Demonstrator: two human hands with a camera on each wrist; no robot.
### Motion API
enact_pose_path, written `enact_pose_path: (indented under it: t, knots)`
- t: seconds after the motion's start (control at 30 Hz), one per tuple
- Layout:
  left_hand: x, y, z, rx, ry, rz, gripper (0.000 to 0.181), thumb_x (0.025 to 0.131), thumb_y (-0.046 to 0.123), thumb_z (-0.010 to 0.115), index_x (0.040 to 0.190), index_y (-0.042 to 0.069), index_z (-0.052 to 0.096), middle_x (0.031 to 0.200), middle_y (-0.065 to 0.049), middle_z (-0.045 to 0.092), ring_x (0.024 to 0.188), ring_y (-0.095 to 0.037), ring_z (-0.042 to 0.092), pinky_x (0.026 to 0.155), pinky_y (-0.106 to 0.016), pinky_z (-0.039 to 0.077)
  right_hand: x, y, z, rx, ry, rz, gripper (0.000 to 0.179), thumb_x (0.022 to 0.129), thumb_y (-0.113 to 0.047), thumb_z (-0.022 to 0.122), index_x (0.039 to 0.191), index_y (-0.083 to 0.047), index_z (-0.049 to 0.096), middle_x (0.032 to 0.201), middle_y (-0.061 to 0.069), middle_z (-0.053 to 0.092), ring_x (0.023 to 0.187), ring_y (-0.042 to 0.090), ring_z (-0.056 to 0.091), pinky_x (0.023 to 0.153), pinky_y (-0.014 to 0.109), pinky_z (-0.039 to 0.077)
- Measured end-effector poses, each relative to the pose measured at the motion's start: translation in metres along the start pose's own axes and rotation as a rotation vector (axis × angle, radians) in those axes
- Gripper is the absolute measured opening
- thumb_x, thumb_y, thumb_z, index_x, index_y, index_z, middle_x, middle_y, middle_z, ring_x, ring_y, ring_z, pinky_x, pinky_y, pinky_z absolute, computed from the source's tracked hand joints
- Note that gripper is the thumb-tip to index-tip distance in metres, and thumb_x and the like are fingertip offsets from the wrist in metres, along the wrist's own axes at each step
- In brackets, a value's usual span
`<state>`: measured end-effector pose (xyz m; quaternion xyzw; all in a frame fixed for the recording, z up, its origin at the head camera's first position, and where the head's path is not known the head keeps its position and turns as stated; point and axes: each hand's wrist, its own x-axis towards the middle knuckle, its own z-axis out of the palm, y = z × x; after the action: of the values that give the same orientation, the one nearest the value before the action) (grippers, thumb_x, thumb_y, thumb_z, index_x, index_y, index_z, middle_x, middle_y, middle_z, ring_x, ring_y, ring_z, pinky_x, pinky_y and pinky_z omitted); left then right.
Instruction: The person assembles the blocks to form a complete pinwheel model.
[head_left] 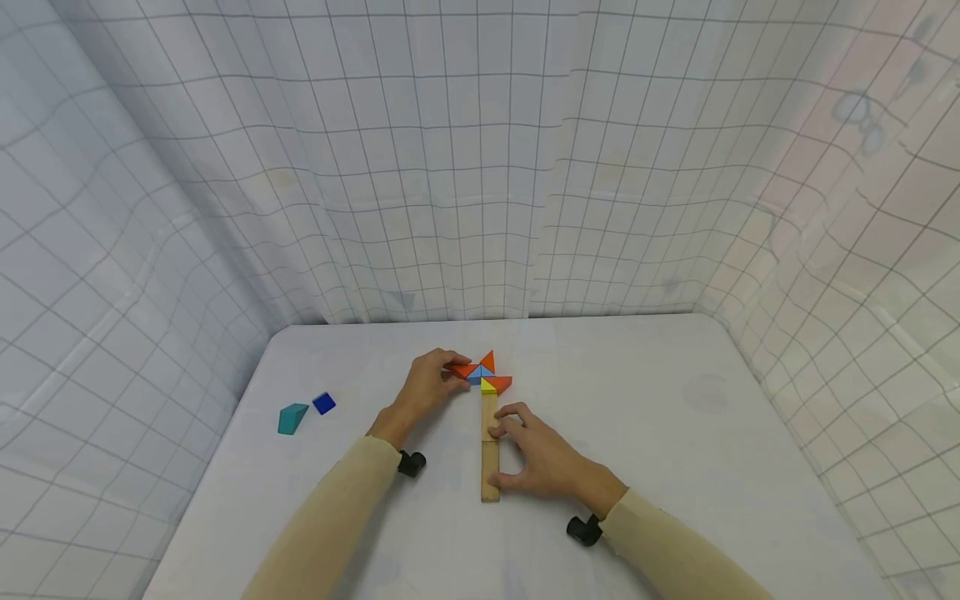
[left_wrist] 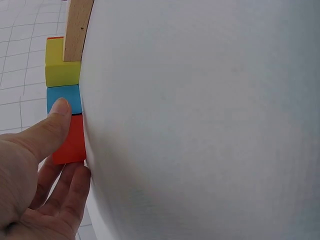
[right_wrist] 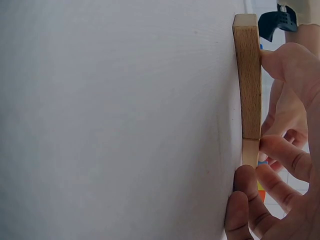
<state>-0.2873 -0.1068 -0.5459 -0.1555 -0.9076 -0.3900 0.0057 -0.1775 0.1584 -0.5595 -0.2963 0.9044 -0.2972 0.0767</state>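
Note:
My left hand (head_left: 431, 383) holds the orange-red triangular block (left_wrist: 71, 142) at the left of a pinwheel-shaped cluster. Its thumb also lies against the neighbouring blue block (left_wrist: 60, 94). Below the cluster's yellow block (head_left: 487, 385), two wooden bars lie end to end in a straight line. My right hand (head_left: 543, 458) has its curved fingers and thumb on this line, the thumb at the near bar (right_wrist: 248, 85) and the fingers around the joint and the far bar (head_left: 489, 408). More orange blocks sit at the top (head_left: 488, 361) and right (head_left: 502, 384) of the cluster.
On the table's left side lie a teal angled block (head_left: 292, 418) and a dark blue block (head_left: 324, 403), apart from the cluster. White gridded cloth (head_left: 480, 167) hangs behind and along both sides of the white table (head_left: 637, 433).

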Motion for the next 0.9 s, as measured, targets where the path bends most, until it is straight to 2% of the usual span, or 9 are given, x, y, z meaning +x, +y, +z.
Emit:
enact_pose_path:
  t: [0.2,0.4,0.73,0.9]
  knots:
    - [-0.003,0.001,-0.006,0.020,-0.002,-0.022,0.043,0.098,0.009,0.095,0.139,0.008,0.083,0.132,-0.015,0.079,0.127,-0.035,0.075,0.116,-0.053,0.065,0.000,-0.001,-0.001,-0.005,0.003,-0.001,0.059,0.098,-0.049,0.095,0.145,-0.020,0.072,0.169,0.003,0.050,0.149,0.026,0.065,0.125,0.050,0.059]
    - [-0.009,0.001,-0.016,0.087,0.003,-0.036,0.042,0.102,0.017,0.093,0.143,0.011,0.082,0.141,-0.016,0.077,0.131,-0.037,0.075,0.115,-0.055,0.065,0.001,-0.001,-0.001,-0.006,0.000,0.005,0.064,0.098,-0.049,0.095,0.149,-0.020,0.070,0.169,0.004,0.050,0.150,0.028,0.065,0.126,0.051,0.059]
    - [-0.029,-0.007,-0.041,0.175,0.025,-0.099,0.044,0.106,0.023,0.089,0.148,0.015,0.079,0.157,-0.016,0.070,0.141,-0.039,0.071,0.123,-0.059,0.061,0.000,-0.002,-0.001,0.024,-0.016,0.027,0.062,0.098,-0.049,0.095,0.147,-0.020,0.072,0.171,0.002,0.049,0.150,0.027,0.065,0.126,0.052,0.059]
    - [-0.042,-0.018,-0.057,0.187,0.066,-0.069,0.043,0.107,0.022,0.088,0.148,0.011,0.079,0.155,-0.019,0.070,0.141,-0.043,0.071,0.123,-0.062,0.059,-0.001,-0.004,-0.001,0.016,-0.009,0.014,0.064,0.098,-0.046,0.096,0.150,-0.018,0.070,0.171,0.004,0.050,0.150,0.027,0.065,0.126,0.051,0.059]
